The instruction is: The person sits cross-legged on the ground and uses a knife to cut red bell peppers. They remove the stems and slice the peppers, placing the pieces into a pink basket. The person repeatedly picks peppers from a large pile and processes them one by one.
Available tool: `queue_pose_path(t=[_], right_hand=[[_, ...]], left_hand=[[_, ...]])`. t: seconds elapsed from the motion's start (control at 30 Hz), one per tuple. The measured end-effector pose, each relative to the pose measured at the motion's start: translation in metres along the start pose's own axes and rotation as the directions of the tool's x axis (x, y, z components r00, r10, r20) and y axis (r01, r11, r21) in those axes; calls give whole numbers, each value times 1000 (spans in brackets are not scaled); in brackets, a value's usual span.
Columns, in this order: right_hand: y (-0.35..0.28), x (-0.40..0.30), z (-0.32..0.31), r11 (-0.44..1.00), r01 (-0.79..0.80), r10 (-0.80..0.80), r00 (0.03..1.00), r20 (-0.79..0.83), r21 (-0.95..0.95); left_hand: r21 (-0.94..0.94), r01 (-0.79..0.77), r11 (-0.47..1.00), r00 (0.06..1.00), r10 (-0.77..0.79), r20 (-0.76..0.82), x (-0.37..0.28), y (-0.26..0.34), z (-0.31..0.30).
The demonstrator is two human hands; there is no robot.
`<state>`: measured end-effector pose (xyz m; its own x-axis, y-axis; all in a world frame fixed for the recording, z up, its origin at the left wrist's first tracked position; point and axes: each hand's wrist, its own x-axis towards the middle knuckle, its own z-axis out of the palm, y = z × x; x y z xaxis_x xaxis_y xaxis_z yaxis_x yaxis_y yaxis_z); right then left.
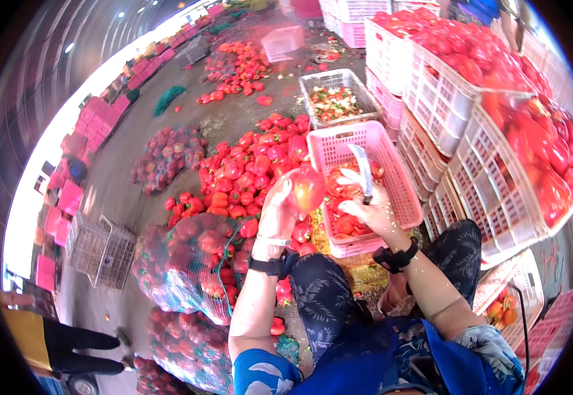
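Observation:
My left hand holds a red bell pepper upright beside the near left rim of a pink plastic crate. Over that crate, my right hand grips the dark handle of a knife with a curved blade; the blade points up and away from me, and some fingers are spread. Cut red peppers lie in the crate beneath this hand. A large heap of whole red bell peppers spreads over the floor to the left of the crate.
Behind the pink crate stands a grey crate of pepper scraps. Stacked white crates full of peppers rise on the right. Net sacks of peppers lie at left, near an empty crate. A person stands at lower left.

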<state>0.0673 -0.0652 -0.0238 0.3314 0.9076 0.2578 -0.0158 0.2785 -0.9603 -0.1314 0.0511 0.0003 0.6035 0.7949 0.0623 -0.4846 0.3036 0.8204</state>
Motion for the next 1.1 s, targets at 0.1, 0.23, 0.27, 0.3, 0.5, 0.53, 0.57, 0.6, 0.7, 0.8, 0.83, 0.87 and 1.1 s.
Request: queue_pose_path(t=[0.1, 0.23, 0.27, 0.3, 0.5, 0.53, 0.57, 0.6, 0.7, 0.8, 0.83, 0.87, 1.1], right_hand=[[-59, -9, 9, 986, 168, -168, 984, 59, 10], [-77, -19, -19, 988, 157, -157, 987, 29, -2], [-75, -20, -29, 993, 116, -117, 993, 26, 32], [-76, -22, -36, 991, 116, -118, 993, 29, 60], [-70, -28, -40, 916, 114, -88, 992, -86, 386], [-68, -30, -42, 924, 26, 3, 997, -74, 383], [-65, -32, -45, 923, -65, 94, 994, -59, 380], [-63, -31, -44, 919, -93, 146, 983, -112, 384], [-66, -33, -46, 897, -85, 189, 961, -203, 433], [-55, -31, -54, 866, -15, 127, 973, -191, 500], [-53, -30, -55, 879, 6, 91, 980, -179, 477], [-53, -29, -52, 866, -2, 104, 979, -175, 501], [-43, -23, -53, 817, -83, 202, 968, -148, 570]], left_hand=[[66, 17, 998, 995, -23, 93, -7, 12, 59], [118, 9, 993, 980, -32, 194, -19, 11, 105], [103, 30, 994, 973, -52, 224, -20, 10, 112], [118, 19, 993, 968, -48, 248, -21, 8, 115], [245, -156, 957, 949, 76, 307, -21, -15, 129], [344, -242, 907, 941, 133, 311, -25, -15, 136], [391, -255, 885, 944, 141, 297, -24, -23, 135], [440, -279, 854, 946, 165, 279, -22, -29, 132], [607, -467, 643, 883, 309, 352, -15, -33, 136], [700, -544, 462, 835, 384, 395, -10, -37, 143], [721, -530, 446, 841, 383, 382, -9, -37, 144], [725, -551, 413, 823, 412, 391, -6, -39, 143], [747, -539, 388, 816, 462, 349, 7, -63, 137]])
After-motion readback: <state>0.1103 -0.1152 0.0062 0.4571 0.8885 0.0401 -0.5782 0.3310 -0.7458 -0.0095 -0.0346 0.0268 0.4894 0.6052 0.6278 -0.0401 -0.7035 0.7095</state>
